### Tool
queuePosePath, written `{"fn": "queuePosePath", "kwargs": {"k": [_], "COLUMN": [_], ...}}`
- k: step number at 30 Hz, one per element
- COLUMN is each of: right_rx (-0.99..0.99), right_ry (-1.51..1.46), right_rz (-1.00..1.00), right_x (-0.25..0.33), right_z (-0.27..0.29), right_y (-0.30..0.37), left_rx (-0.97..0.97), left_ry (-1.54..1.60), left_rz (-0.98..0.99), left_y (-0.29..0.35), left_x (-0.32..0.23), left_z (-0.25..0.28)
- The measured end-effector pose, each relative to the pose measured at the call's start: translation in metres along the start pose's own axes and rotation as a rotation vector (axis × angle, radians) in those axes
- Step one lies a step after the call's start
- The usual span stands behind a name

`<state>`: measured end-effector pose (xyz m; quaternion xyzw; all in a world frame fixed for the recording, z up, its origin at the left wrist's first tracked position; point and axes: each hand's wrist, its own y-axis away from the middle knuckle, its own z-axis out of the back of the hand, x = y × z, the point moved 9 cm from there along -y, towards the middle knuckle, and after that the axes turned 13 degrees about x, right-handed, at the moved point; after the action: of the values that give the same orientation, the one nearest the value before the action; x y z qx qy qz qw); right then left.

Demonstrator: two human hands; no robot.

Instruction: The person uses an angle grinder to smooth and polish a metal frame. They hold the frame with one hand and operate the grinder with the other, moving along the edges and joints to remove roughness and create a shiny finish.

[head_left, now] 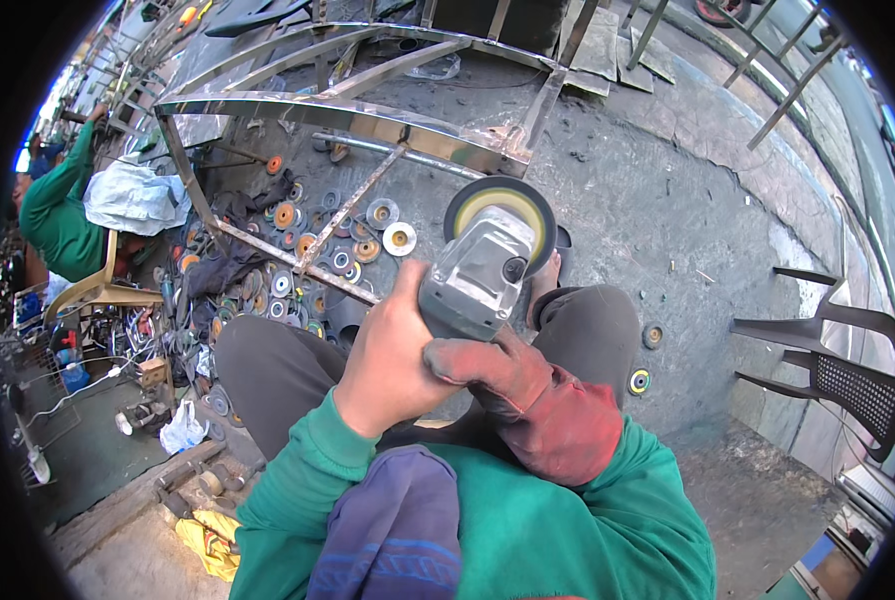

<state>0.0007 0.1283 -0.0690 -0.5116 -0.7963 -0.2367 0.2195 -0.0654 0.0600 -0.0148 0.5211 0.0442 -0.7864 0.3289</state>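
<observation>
Angle grinder (479, 270), in the head view, sits between the knees near 1 metal frame (457, 150); it looks heavy, stiff and smooth-cased, best held by its body, clear of its 1 disc (505, 193). Bare left hand (392, 345) wraps its side; gloved right hand (542, 400) closes at its rear, fingers partly hidden. Counted: 2 loose discs (639, 382) at right, 1 chair (862, 395); the left-hand pile (284, 215) is too jumbled to count.

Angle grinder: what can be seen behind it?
Past the angle grinder, grey ground, part of a foot and, beyond its disc, a metal frame show. Whatever lies directly behind its body and disc is covered.
</observation>
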Motion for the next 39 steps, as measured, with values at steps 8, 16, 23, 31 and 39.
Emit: {"fn": "queuePosePath", "kwargs": {"k": [8,16,23,31,39], "right_rx": [-0.036,-0.069,-0.039,-0.075,-0.061], "right_ry": [0.065,0.046,0.053,0.061,0.011], "right_rz": [0.004,-0.016,-0.007,-0.007,-0.030], "right_x": [0.013,0.016,0.015,0.012,0.013], "right_z": [-0.008,-0.011,-0.009,-0.010,-0.011], "right_y": [-0.001,0.002,-0.003,-0.005,-0.008], "left_rx": [-0.060,-0.020,-0.045,-0.080,-0.103], "left_ry": [0.006,0.003,0.027,-0.013,0.003], "left_rz": [-0.076,-0.033,-0.027,-0.096,-0.105], "left_y": [-0.002,0.001,0.001,0.002,0.002], "left_x": [-0.011,-0.008,-0.002,-0.001,-0.006], "left_z": [0.006,0.006,0.007,0.010,0.014]}}
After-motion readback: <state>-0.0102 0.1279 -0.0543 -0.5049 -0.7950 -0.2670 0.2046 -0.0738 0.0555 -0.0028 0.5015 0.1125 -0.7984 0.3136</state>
